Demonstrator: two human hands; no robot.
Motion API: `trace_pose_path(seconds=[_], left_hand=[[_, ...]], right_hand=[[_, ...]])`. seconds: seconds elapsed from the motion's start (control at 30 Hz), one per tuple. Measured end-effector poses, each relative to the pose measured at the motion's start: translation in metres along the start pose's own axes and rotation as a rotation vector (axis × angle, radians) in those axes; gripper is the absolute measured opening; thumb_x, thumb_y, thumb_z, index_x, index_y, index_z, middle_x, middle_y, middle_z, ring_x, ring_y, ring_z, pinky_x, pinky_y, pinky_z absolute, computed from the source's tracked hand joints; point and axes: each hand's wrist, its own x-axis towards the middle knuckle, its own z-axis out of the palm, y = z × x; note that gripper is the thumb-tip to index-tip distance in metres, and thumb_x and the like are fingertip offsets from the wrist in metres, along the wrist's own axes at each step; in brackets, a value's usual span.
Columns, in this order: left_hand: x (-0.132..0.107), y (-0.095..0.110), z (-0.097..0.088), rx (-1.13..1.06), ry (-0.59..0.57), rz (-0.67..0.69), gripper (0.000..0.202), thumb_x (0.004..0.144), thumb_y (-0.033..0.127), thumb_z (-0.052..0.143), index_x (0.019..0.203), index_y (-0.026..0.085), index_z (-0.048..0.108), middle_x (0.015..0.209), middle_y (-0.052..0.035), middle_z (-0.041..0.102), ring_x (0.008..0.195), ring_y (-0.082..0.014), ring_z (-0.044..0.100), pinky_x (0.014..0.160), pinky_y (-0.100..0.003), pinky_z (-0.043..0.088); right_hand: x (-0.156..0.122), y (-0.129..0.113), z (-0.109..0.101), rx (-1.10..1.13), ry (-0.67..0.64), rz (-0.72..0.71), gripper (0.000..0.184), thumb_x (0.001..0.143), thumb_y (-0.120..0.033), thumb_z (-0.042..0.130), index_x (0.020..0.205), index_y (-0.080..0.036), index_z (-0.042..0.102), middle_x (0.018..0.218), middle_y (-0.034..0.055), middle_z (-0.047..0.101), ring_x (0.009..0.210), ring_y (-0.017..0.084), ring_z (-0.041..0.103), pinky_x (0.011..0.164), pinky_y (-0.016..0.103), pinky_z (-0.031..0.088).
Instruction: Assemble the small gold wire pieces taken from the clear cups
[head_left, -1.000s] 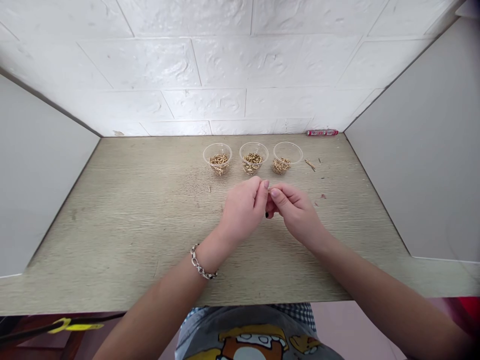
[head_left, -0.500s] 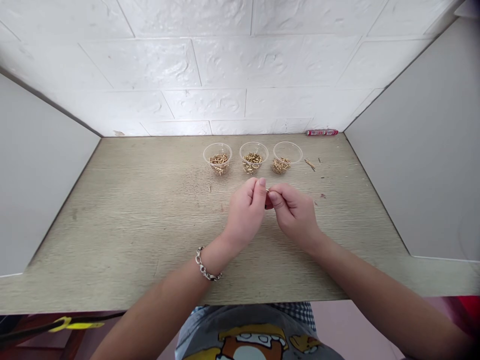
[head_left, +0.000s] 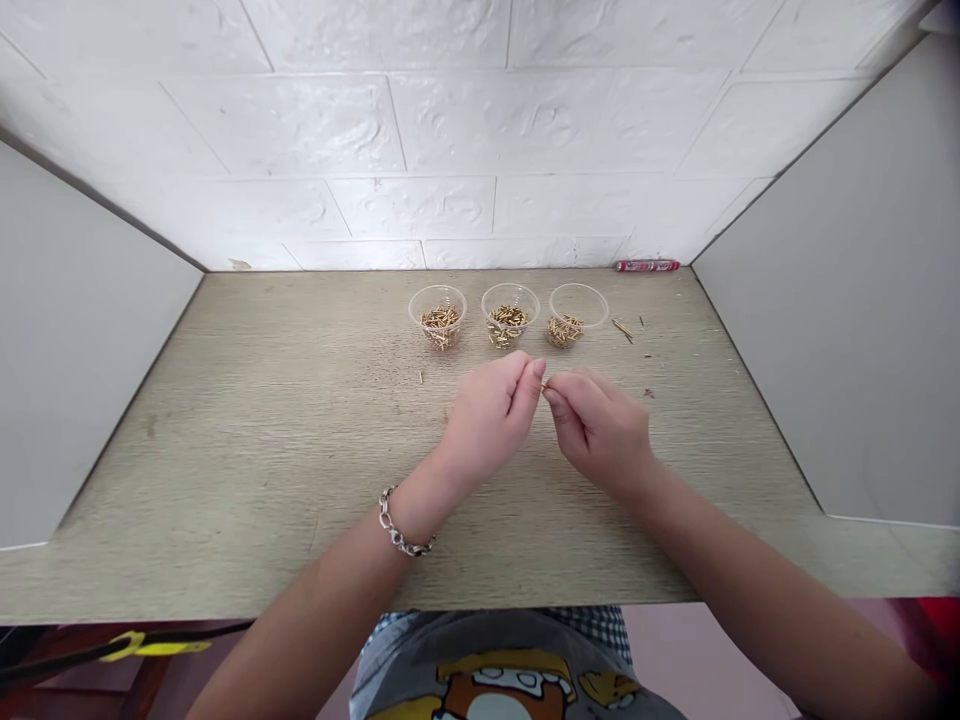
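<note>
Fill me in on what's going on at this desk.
A person has both hands together over the desk. The right hand pinches a tiny gold-coloured piece, mostly hidden by the fingers; the left hand is closed right beside it, its contents hidden. Beyond them stand the left cup, middle cup and right cup, all clear and holding small gold-coloured pieces. One loose piece lies in front of the left cup.
</note>
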Motion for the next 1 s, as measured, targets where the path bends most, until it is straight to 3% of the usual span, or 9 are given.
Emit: trace_pose_path(seconds=[0.27, 0.63, 0.8, 1.0], left_hand=[[0.002, -0.001, -0.006, 0.105, -0.031, 0.084, 0.033, 0.092, 0.027, 0.031, 0.061, 0.019, 0.026, 0.052, 0.0044, 0.031, 0.048, -0.0095, 0.032, 0.051, -0.025, 0.025], [0.002, -0.003, -0.005, 0.130, -0.008, 0.176, 0.034, 0.093, 0.027, 0.032, 0.061, 0.018, 0.027, 0.051, 0.0053, 0.032, 0.047, -0.0076, 0.032, 0.047, -0.023, 0.024], [0.002, -0.004, -0.008, 0.153, -0.022, 0.198, 0.033, 0.093, 0.026, 0.033, 0.061, 0.018, 0.028, 0.052, 0.0053, 0.033, 0.048, -0.0074, 0.032, 0.048, -0.023, 0.025], [0.003, -0.003, -0.010, 0.176, -0.042, 0.223, 0.033, 0.093, 0.024, 0.033, 0.062, 0.018, 0.027, 0.052, 0.0053, 0.033, 0.048, -0.0073, 0.032, 0.048, -0.023, 0.025]], right_hand=[[0.002, -0.002, -0.003, -0.031, 0.010, -0.041, 0.014, 0.087, -0.013, 0.043, 0.076, -0.020, 0.046, 0.062, -0.0004, 0.050, 0.058, 0.012, 0.043, 0.057, 0.022, 0.037], [0.004, -0.005, -0.003, 0.077, 0.051, 0.034, 0.013, 0.088, -0.013, 0.043, 0.078, -0.019, 0.048, 0.061, -0.0022, 0.050, 0.057, 0.010, 0.045, 0.054, 0.021, 0.035], [0.005, 0.002, -0.004, 0.069, 0.000, -0.024, 0.014, 0.088, -0.014, 0.042, 0.076, -0.019, 0.047, 0.061, -0.0014, 0.046, 0.056, 0.010, 0.042, 0.054, 0.021, 0.036], [0.007, 0.006, -0.008, -0.108, 0.008, -0.133, 0.013, 0.087, -0.015, 0.045, 0.075, -0.019, 0.046, 0.062, 0.0003, 0.051, 0.058, 0.013, 0.044, 0.055, 0.024, 0.036]])
